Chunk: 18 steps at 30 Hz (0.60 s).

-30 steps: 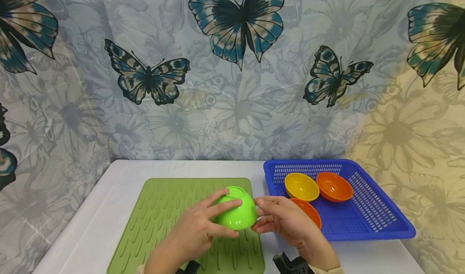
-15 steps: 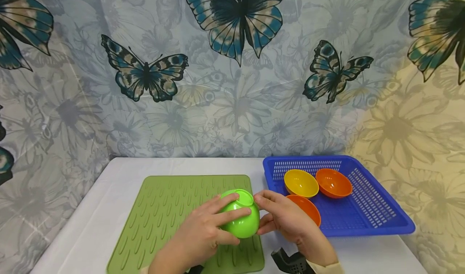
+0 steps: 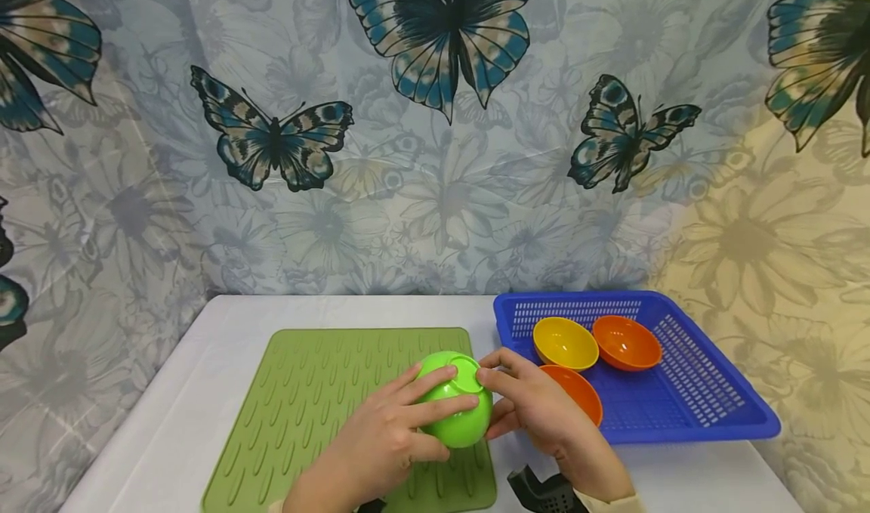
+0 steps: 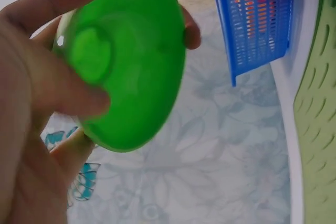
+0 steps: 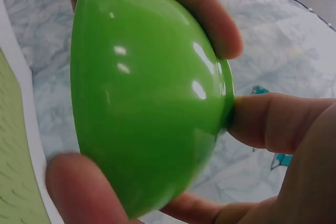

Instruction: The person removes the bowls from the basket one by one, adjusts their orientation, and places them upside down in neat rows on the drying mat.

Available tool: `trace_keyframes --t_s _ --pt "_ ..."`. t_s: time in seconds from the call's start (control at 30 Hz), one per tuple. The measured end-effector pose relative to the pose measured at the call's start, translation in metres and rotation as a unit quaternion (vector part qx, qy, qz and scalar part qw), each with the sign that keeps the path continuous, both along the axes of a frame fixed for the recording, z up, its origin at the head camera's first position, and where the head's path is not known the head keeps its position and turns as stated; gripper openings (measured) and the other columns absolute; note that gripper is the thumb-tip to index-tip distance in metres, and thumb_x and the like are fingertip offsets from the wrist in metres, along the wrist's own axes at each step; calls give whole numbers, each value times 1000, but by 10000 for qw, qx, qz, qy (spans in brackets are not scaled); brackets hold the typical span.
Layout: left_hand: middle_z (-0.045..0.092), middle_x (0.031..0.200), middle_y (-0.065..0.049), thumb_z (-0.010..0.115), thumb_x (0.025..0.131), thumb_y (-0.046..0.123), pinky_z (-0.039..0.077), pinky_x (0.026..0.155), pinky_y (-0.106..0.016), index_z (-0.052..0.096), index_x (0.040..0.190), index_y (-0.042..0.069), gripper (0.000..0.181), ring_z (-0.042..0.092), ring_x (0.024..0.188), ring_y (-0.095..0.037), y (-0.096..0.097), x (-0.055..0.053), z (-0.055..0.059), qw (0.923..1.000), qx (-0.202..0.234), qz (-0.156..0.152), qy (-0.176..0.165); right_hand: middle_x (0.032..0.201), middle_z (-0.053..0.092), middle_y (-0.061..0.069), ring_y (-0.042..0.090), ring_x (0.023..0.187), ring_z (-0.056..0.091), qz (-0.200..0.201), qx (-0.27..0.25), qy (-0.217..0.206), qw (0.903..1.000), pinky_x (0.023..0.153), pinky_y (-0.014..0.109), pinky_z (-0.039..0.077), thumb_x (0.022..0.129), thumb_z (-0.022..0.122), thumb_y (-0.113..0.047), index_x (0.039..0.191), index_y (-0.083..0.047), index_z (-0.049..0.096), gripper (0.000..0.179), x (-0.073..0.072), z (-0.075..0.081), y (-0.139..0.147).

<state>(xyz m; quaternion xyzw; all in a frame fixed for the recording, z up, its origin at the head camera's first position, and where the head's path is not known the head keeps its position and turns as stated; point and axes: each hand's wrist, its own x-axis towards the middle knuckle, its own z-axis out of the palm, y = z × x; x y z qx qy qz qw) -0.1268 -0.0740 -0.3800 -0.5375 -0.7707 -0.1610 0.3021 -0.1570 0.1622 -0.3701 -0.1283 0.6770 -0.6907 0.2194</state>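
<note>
A glossy green bowl (image 3: 469,428) is held above the green mat (image 3: 299,392), tilted with its ringed foot up and turned away. My left hand (image 3: 390,434) grips it from the left, fingers spread over the outer wall. In the left wrist view, the thumb lies against the inside of the bowl (image 4: 149,77). From the right, my right hand (image 3: 537,400) also holds it. The right wrist view shows a fingertip pressed at the foot of the bowl (image 5: 142,82) and another at its rim.
On the right stands a blue plastic basket (image 3: 714,377) with perforated sides. Inside are a yellow bowl (image 3: 564,344), an orange bowl (image 3: 627,344) and a second orange bowl (image 3: 578,392), partly behind my right hand. A white cloth (image 3: 238,313) covers the table. Behind hangs a butterfly-print backdrop (image 3: 448,218).
Both hands have tipped the green bowl so its foot faces more toward the right hand and the camera. It has shifted slightly right, and the right fingers sit higher, by the foot.
</note>
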Motion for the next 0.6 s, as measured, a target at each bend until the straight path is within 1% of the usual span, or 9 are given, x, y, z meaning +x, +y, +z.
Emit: trace_keyframes --t_s 0.1,0.17,0.23,0.27,0.37,0.43,0.5,0.53,0.6 --pt "28 150 -4 71 69 4 36 95 -55 66 120 26 56 19 136 -37 4 3 -3 9978 37 287 -598 115 52 23 37 69 64 -591 292 342 9972 62 48 53 92 60 -28 121 0 44 44 1 1 -2" --pt "8 155 -9 72 74 11 42 90 -53 44 141 26 74 9 137 -40 7 5 -6 9887 185 616 -1354 118 51 22 33 70 63 -1122 715 698 9886 61 45 54 88 65 -32 121 -5 48 46 2 1 -5" --pt "-9 154 -13 75 78 27 47 84 -49 24 150 27 88 7 136 -42 9 7 -9 9709 498 986 -2123 120 52 18 27 72 64 -1616 1199 1033 9741 61 41 54 83 70 -37 120 -12 51 48 2 0 -8" --pt "-15 153 -13 76 77 34 49 82 -46 16 151 28 95 10 136 -41 9 8 -10 9583 702 1167 -2513 120 52 16 24 73 64 -1814 1428 1193 9656 60 39 54 82 71 -39 121 -15 53 49 3 0 -10" --pt "-19 152 -8 74 74 47 51 78 -43 6 151 31 104 39 124 -38 9 9 -12 9204 1273 1573 -3346 118 55 10 18 73 64 -2097 1983 1597 9440 60 35 52 80 72 -42 124 -23 53 52 5 0 -14" --pt "-16 153 -6 71 73 53 50 77 -46 3 151 35 105 51 111 -39 9 9 -12 9005 1419 1848 -3671 118 56 8 15 74 64 -2115 2155 1775 9366 59 34 51 80 72 -42 126 -27 51 54 7 0 -17" --pt "-11 154 -4 69 72 55 49 78 -50 2 150 38 104 54 106 -41 9 8 -11 8878 1424 2040 -3872 117 56 7 14 73 63 -2095 2248 1904 9324 58 33 50 79 73 -42 129 -31 49 56 9 0 -21" --pt "-9 154 -3 69 73 55 48 80 -52 2 150 39 103 54 106 -41 9 8 -11 8846 1400 2091 -3926 118 56 7 14 73 63 -2073 2243 1958 9319 58 33 50 79 73 -41 130 -33 49 56 9 0 -23" --pt "-4 154 -2 70 74 51 44 85 -55 4 150 39 101 46 116 -43 9 6 -11 8853 1322 2179 -3890 118 55 7 13 73 63 -1997 2135 2035 9344 58 32 51 80 72 -41 133 -36 46 59 10 -1 -26"
